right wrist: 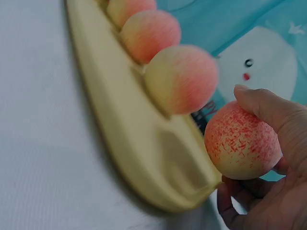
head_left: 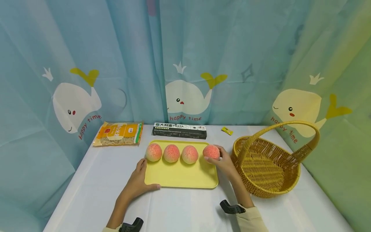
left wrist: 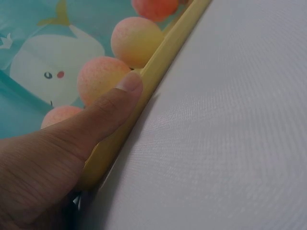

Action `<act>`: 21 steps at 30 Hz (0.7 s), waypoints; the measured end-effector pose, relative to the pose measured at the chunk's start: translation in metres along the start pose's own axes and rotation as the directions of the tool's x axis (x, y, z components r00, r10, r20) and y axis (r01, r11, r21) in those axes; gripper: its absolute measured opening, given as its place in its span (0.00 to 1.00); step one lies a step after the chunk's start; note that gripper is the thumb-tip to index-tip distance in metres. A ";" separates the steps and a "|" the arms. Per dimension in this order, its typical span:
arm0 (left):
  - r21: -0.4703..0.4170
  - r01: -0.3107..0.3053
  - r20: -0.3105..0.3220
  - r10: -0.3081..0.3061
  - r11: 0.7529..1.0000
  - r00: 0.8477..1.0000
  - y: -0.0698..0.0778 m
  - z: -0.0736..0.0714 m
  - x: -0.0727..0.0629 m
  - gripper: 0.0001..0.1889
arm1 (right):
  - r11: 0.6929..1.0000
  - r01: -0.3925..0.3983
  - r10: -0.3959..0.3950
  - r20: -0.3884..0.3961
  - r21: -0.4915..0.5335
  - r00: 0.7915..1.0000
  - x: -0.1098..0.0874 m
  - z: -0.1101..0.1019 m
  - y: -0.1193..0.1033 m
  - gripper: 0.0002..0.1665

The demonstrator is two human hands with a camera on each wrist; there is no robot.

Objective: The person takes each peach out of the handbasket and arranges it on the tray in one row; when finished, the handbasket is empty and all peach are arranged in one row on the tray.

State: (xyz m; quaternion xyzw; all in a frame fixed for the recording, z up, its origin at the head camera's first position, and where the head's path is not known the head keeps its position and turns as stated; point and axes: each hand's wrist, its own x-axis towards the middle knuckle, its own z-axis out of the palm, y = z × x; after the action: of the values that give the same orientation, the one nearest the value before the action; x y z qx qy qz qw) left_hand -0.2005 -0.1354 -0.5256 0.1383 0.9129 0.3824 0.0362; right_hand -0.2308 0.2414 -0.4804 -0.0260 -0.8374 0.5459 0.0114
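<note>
My right hand (head_left: 224, 162) grips a round pink-and-yellow peach (right wrist: 242, 141), thumb on one side and fingers round the other. That peach is lifted over the tray's far right corner, with a gap below it in the right wrist view. Three more peaches stand in a row along the back of the yellow tray (head_left: 181, 177): a left one (head_left: 153, 152), a middle one (head_left: 171, 153) and a right one (head_left: 190, 154). At the tray's near left corner my left hand (head_left: 139, 180) holds the edge, its thumb (left wrist: 115, 103) along the front rim and its fingers at the left side.
A wicker basket (head_left: 294, 180) with a tall handle stands right of the tray, close beside my right forearm. Behind the tray lie a black pasta box (head_left: 179, 131), an orange-and-clear food bag (head_left: 118, 133) and a small yellow packet (head_left: 227, 130). A curtain (head_left: 185, 48) hangs behind the white table.
</note>
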 end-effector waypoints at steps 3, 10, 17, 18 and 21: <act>0.004 0.006 0.014 -0.006 1.000 1.000 0.000 0.000 0.001 0.71 | 1.000 -0.015 0.014 -0.022 -0.014 1.000 0.006 0.005 0.006 0.47; 0.001 0.006 0.006 -0.006 1.000 1.000 0.000 0.000 0.000 0.71 | 0.996 -0.022 0.019 -0.038 -0.083 0.999 0.012 0.012 0.010 0.48; -0.002 0.006 0.003 -0.006 1.000 1.000 0.002 -0.001 0.000 0.71 | 0.993 0.032 -0.036 -0.034 -0.111 0.999 0.014 0.015 0.009 0.47; -0.003 0.006 0.003 -0.006 1.000 1.000 0.002 -0.001 0.000 0.71 | 0.994 0.034 -0.038 -0.037 -0.108 0.999 0.015 0.016 0.010 0.47; 0.001 0.010 0.006 -0.010 1.000 1.000 0.001 -0.001 -0.001 0.71 | 0.995 0.031 -0.036 -0.047 -0.099 0.998 0.014 0.018 0.011 0.47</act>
State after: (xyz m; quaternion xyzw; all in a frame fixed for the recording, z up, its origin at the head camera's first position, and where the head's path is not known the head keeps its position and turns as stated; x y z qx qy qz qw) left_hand -0.1999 -0.1353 -0.5245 0.1351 0.9137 0.3812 0.0406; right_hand -0.2457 0.2306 -0.4977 -0.0260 -0.8630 0.5029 0.0398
